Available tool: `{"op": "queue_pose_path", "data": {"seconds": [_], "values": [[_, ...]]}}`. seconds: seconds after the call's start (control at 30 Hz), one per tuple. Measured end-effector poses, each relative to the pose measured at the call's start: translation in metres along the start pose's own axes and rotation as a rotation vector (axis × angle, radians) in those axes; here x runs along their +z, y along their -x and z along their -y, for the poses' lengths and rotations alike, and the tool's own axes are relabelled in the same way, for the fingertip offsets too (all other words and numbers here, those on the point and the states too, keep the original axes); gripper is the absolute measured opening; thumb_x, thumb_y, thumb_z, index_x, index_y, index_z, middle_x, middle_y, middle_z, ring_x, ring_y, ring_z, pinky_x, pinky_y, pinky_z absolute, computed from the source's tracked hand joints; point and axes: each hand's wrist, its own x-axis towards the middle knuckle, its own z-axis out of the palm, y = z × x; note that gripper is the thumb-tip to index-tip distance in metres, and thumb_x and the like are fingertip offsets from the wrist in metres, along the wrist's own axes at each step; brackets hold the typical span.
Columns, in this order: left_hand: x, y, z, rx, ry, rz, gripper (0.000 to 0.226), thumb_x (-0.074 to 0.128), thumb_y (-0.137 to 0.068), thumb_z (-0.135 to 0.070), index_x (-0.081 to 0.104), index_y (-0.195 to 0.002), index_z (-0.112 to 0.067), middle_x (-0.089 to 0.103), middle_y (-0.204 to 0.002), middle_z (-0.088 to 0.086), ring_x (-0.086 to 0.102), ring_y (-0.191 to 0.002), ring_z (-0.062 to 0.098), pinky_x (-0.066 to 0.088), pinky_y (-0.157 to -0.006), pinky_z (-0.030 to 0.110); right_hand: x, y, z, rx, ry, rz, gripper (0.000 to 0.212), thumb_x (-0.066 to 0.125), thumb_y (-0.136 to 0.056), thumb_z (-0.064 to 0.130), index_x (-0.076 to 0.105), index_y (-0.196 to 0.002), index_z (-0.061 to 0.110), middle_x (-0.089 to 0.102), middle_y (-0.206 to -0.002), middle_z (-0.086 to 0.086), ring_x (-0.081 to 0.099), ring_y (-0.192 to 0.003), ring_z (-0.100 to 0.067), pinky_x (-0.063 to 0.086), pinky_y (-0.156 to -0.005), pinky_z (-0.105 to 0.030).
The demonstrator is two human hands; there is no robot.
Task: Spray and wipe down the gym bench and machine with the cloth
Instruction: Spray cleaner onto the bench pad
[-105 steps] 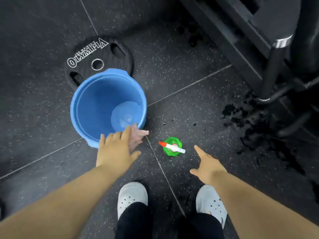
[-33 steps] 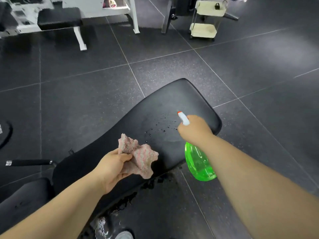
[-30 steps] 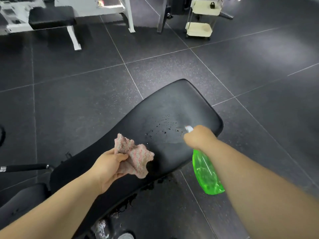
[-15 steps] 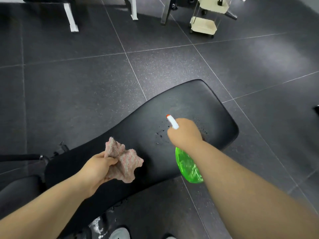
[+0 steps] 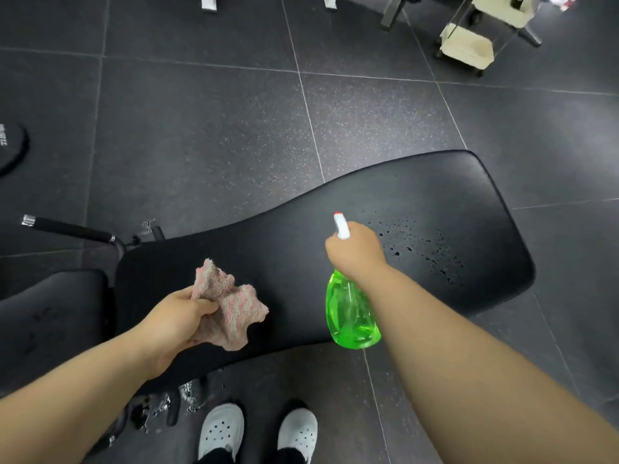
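**Cloth in one hand, sprayer in the other, both over the bench**

The left hand [image 5: 174, 316] is clutching a crumpled pink cloth [image 5: 234, 306], fingers curled round its near-left part while the rest is hanging loose to the right, just above the near-left stretch of the gym bench [image 5: 435, 195]. The right hand [image 5: 355, 252] is gripping the neck of a green spray bottle [image 5: 351, 316]. The bottle's body is hanging down toward the near edge of the pad, and its white, red-tipped nozzle [image 5: 341, 224] is sticking out past the knuckles toward the far side. The two hands are sitting apart, with bare black padding lying between them.

To the right of the sprayer hand, droplets [image 5: 418, 249] are glistening on the pad's wider right end. A second black pad [image 5: 50, 313] is lying at the near left, with a dark bar [image 5: 67, 227] jutting out beyond it. White shoes [image 5: 258, 433] are standing on the dark speckled floor [image 5: 201, 128] just near of the bench. A cream cart [image 5: 469, 45] is standing at the far right, and the edge of a weight plate [image 5: 10, 145] is showing at the far left.
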Motion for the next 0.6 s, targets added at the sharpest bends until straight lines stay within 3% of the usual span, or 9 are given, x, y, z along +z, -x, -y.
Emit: {"op": "queue_pose_path", "data": {"seconds": [0.1,0.2,0.27,0.33,0.43,0.53,0.6], "values": [[-0.005,0.001,0.015,-0.022,0.036,-0.052,0.025,0.047,-0.098,-0.001,0.066,-0.110,-0.014,0.074,-0.103,0.010,0.070,-0.099,0.028,0.053,-0.089,0.043,0.023,-0.003,-0.014,0.061,0.112,0.159,0.044,0.045,-0.089,0.017,0.059,-0.131,0.014,0.065,-0.110,-0.013,0.059,-0.100,-0.032,0.042,-0.073,-0.028],[-0.005,0.003,0.027,-0.048,0.084,-0.112,0.024,0.048,-0.097,0.001,0.065,-0.107,-0.012,0.073,-0.100,0.012,0.069,-0.095,0.029,0.053,-0.080,0.039,0.068,0.027,-0.049,0.121,0.265,0.416,0.044,0.042,-0.092,0.021,0.059,-0.132,0.016,0.064,-0.126,-0.014,0.060,-0.116,-0.030,0.045,-0.091,-0.028],[-0.001,0.007,0.034,-0.053,0.103,-0.134,0.025,0.048,-0.096,0.003,0.066,-0.104,-0.012,0.073,-0.097,0.012,0.069,-0.092,0.029,0.053,-0.076,0.037,0.087,0.049,-0.063,0.182,0.220,0.491,0.040,0.042,-0.090,0.023,0.062,-0.123,0.012,0.067,-0.121,-0.015,0.064,-0.107,-0.030,0.044,-0.078,-0.025],[0.003,0.009,0.041,-0.054,0.124,-0.147,0.027,0.048,-0.095,0.005,0.068,-0.103,-0.011,0.074,-0.097,0.013,0.070,-0.093,0.030,0.054,-0.082,0.039,0.087,0.050,-0.057,0.172,0.126,0.473,0.037,0.044,-0.089,0.024,0.064,-0.116,0.009,0.070,-0.111,-0.013,0.063,-0.090,-0.028,0.039,-0.065,-0.022],[0.009,0.008,0.051,-0.049,0.161,-0.173,0.029,0.047,-0.095,0.005,0.069,-0.103,-0.012,0.075,-0.098,0.014,0.070,-0.096,0.032,0.052,-0.094,0.046,0.072,0.021,-0.022,0.036,0.037,0.339,0.029,0.047,-0.091,0.021,0.064,-0.110,0.007,0.067,-0.102,-0.010,0.062,-0.091,-0.029,0.037,-0.065,-0.024],[0.013,0.001,0.066,-0.043,0.213,-0.206,0.026,0.048,-0.095,0.003,0.068,-0.105,-0.010,0.075,-0.099,0.016,0.070,-0.095,0.033,0.054,-0.088,0.045,0.061,-0.010,0.017,-0.128,0.070,0.215,0.009,0.048,-0.090,0.016,0.056,-0.091,0.012,0.054,-0.084,-0.005,0.053,-0.085,-0.032,0.032,-0.060,-0.028],[0.014,-0.006,0.078,-0.041,0.256,-0.220,0.024,0.048,-0.096,0.003,0.067,-0.106,-0.008,0.075,-0.097,0.016,0.071,-0.090,0.031,0.055,-0.079,0.040,0.073,-0.026,0.022,-0.141,0.122,0.177,0.010,0.049,-0.089,0.017,0.056,-0.093,0.011,0.057,-0.090,-0.008,0.052,-0.084,-0.032,0.033,-0.065,-0.028]]}}
